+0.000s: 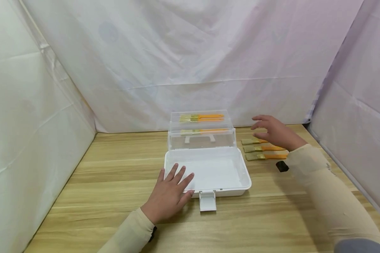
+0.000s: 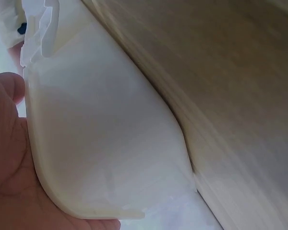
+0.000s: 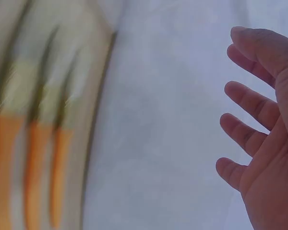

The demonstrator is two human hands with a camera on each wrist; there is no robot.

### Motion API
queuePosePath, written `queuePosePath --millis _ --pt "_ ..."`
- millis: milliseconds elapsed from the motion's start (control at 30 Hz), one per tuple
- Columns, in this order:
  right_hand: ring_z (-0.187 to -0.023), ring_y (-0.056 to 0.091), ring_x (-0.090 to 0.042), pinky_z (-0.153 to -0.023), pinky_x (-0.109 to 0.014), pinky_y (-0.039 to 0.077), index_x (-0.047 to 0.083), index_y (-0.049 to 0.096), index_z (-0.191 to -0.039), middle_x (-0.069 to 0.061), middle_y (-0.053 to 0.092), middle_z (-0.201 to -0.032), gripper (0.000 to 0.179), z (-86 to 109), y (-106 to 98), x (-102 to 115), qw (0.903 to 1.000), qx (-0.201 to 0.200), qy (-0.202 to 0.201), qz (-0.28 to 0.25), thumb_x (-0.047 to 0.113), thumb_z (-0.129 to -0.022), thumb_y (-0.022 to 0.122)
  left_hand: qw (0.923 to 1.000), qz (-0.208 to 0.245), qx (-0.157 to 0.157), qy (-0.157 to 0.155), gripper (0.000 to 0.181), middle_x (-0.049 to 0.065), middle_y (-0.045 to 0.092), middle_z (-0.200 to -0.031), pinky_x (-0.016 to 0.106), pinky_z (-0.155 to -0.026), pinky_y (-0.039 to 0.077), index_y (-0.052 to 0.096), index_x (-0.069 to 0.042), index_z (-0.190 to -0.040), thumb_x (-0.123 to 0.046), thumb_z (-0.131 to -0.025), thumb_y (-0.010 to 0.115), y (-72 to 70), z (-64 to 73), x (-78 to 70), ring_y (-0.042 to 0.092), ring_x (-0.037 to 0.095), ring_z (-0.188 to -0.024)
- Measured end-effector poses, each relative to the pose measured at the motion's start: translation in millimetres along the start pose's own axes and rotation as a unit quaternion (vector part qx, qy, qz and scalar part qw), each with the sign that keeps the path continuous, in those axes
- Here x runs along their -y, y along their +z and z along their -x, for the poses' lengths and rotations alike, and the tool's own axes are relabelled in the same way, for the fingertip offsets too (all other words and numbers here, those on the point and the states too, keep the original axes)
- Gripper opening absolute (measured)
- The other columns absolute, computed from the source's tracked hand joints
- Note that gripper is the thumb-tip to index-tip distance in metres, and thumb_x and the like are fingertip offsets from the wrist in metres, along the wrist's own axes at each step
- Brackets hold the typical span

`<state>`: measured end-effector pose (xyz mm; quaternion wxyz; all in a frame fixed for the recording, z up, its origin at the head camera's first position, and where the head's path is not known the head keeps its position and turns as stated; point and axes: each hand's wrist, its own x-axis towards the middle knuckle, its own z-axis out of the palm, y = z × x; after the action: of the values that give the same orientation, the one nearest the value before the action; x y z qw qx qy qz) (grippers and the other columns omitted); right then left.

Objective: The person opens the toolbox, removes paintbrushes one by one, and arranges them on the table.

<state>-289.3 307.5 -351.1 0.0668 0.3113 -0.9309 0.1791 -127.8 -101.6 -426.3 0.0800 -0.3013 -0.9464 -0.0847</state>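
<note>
White sheets walled a wooden table [image 1: 114, 196]. Left hand [image 1: 169, 193] lay flat, fingers spread, on the open white box's [image 1: 223, 191] front rim. Right hand [image 1: 273, 133] hovered wide, holding nothing, above three orange-handled brushes [image 1: 264, 148] just beside it.

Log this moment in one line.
left hand: flat on box rim | right hand: open above brushes | lid: up
</note>
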Motion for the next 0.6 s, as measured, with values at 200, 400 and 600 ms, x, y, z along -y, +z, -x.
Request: queuePosePath --millis 200,400,600 --pt "-0.132 0.042 -0.040 -0.100 -0.057 0.040 0.007 0.072 -0.107 -0.019 0.049 -0.142 0.018 -27.3 -9 30 0.9995 -0.014 -0.013 -0.024 0.007 -0.089 0.075 1.0000 0.000 0.002 0.000 0.053 0.015 0.043 -0.152 0.070 -0.106 0.023 0.052 -0.019 -0.147 -0.049 -0.106 0.037 0.5 0.0 0.1 0.027 0.036 -0.146" --pt "-0.135 0.039 -0.037 -0.105 -0.056 0.037 0.007 0.072 -0.110 -0.016 0.048 -0.144 0.021 -54.1 -13 54 0.9991 0.010 -0.035 -0.020 0.013 -0.090 0.075 1.0000 -0.001 -0.003 -0.001 0.053 0.015 0.043 -0.152 0.070 -0.106 0.023 0.052 -0.019 -0.146 -0.049 -0.105 0.038 1.1 -1.3 0.1 0.027 0.036 -0.146" --pt "-0.134 0.040 -0.037 -0.105 -0.054 0.036 0.006 0.072 -0.109 -0.016 0.049 -0.143 0.020 -74.7 -9 64 0.9965 0.025 -0.079 -0.011 0.015 -0.091 0.074 1.0000 -0.004 -0.001 0.001 0.053 0.015 0.044 -0.152 0.070 -0.106 0.024 0.052 -0.020 -0.146 -0.050 -0.105 0.038 1.6 -0.8 -0.8 0.027 0.036 -0.146"
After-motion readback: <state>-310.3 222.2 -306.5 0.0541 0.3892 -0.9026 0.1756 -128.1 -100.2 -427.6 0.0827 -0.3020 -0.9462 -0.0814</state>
